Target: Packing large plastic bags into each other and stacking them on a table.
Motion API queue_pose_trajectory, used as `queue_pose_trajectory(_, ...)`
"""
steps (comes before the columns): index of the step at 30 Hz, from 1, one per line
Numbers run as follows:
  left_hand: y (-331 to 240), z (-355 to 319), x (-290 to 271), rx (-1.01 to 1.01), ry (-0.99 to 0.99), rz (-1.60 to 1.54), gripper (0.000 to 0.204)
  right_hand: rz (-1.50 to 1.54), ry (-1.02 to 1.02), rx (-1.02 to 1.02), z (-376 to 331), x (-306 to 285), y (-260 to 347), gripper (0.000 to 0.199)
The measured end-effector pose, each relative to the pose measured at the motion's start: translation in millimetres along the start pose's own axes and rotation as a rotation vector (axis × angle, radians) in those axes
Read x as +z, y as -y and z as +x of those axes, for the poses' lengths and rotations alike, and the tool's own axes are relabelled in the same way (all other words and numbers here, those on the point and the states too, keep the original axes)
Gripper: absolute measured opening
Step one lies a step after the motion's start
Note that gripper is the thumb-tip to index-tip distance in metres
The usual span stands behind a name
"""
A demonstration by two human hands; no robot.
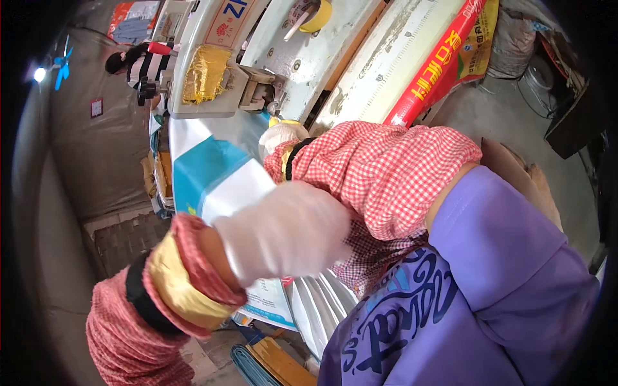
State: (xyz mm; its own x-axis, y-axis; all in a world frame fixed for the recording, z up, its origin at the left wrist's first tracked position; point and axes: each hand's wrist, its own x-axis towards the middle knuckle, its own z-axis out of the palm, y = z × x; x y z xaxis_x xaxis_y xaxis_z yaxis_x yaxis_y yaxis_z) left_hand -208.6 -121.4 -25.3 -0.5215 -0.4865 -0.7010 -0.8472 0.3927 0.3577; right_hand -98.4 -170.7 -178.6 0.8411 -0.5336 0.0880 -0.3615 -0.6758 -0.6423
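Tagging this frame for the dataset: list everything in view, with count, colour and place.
woven sack: 1, white with blue bands, under both hands
sewing machine: 1, grey-white, top centre
yellow fringe: 1 bundle, on the machine
tape roll: 1, yellow, top
long red pack: 1, red-yellow, upper right
left hand: white glove, red-checked sleeve, centre, blurred
right hand: white glove, on the sack by the machine

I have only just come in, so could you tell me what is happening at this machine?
A person in red checked sleeve covers and white gloves is handling a white and blue woven sack at a worn, pale machine. The right hand rests on the sack near the machine's head. The left hand is raised close to the camera, blurred, above the sack's lower part. More flat sacks lie below.
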Motion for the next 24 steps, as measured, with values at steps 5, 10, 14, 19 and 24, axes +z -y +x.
queue_pose_trajectory(5, 27, -47, -79, -0.715, 0.237, 0.243, 0.037, 0.002, -0.063, 0.029, -9, 21, -5, 0.030)
queue_pose_trajectory(10, -22, -76, -39, -0.348, 0.152, 0.041, 0.019, 0.032, -0.145, -0.001, -7, 24, 0, 0.024)
queue_pose_trajectory(14, -49, -38, 32, -0.021, 0.045, 0.113, 0.011, 0.032, -0.191, -0.053, -27, 50, 115, 0.020)
queue_pose_trajectory(19, -45, -1, 12, -0.205, 0.076, 0.292, 0.009, 0.017, -0.284, -0.037, -67, 71, 249, 0.016)
queue_pose_trajectory(24, 14, -21, -2, -0.295, -0.014, -0.019, 0.015, -0.008, -0.360, -0.045, 15, 45, -8, 0.013)
